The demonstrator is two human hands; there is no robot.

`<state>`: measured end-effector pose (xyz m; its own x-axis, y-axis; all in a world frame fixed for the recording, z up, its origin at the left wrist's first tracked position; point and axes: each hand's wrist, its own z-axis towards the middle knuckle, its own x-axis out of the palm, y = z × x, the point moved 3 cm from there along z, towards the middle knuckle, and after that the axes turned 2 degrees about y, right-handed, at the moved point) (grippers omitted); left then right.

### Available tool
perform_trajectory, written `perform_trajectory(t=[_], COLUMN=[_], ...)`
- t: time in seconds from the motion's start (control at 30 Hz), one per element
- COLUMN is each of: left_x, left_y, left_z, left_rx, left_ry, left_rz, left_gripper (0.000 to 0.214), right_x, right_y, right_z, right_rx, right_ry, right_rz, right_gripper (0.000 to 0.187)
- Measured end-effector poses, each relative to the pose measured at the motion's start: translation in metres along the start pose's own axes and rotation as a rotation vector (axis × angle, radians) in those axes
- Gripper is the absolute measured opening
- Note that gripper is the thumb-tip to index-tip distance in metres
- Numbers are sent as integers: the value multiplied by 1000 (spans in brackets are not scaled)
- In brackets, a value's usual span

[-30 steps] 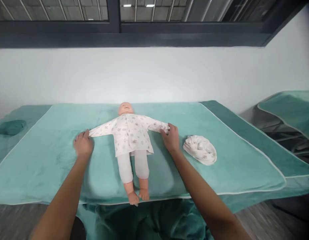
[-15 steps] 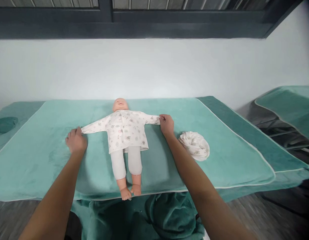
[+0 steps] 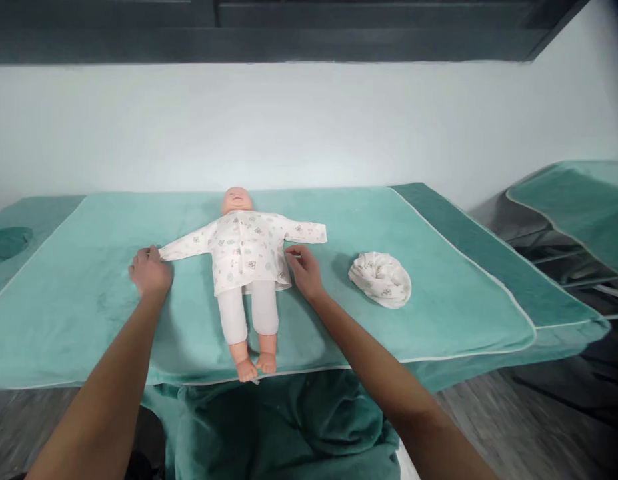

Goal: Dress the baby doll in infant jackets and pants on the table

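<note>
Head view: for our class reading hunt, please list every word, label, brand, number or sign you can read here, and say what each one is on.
None can be read.
White printed top: small scattered motifs; too small to tell whether any include lettering.
Bundled cloth: similar small marks, too small to read.
White wall: no writing visible.

There is 1 doll (image 3: 237, 199) with 2 white-covered legs (image 3: 265, 308) and 2 bare feet (image 3: 267, 363), 1 patterned shirt (image 3: 249, 253) with 2 sleeves (image 3: 305, 232), 1 bundled cloth (image 3: 381, 280) at right, and 2 hands: 1 left hand (image 3: 151, 272), 1 right hand (image 3: 305, 271).
</note>
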<state>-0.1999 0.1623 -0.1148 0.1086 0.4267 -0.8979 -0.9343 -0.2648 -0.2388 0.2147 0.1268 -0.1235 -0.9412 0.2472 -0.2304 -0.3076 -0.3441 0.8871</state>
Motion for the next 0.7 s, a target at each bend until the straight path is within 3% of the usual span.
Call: perform_trajectory(t=[0.07, 0.17, 0.33, 0.53, 0.7], left_x=[-1, -3, -7, -6, -11], left_y=[1, 4, 8, 3, -14], left_z=[0, -1, -3, -3, -17], left_rx=[-4, -9, -11, 26, 262], left_ry=[-20, -65, -142, -97, -25], left_rz=[-26, -56, -51, 10, 44], left_gripper=[56, 66, 52, 37, 30], right_x=[8, 17, 40, 57, 55], right_y=[6, 7, 2, -7, -9], right_z=[0, 25, 70, 59, 57], right_rx=[34, 99, 169, 125, 129], right_ry=[-18, -113, -210, -5, 44], right_rz=[44, 116, 106, -168, -225], right_gripper=[25, 25, 21, 23, 23])
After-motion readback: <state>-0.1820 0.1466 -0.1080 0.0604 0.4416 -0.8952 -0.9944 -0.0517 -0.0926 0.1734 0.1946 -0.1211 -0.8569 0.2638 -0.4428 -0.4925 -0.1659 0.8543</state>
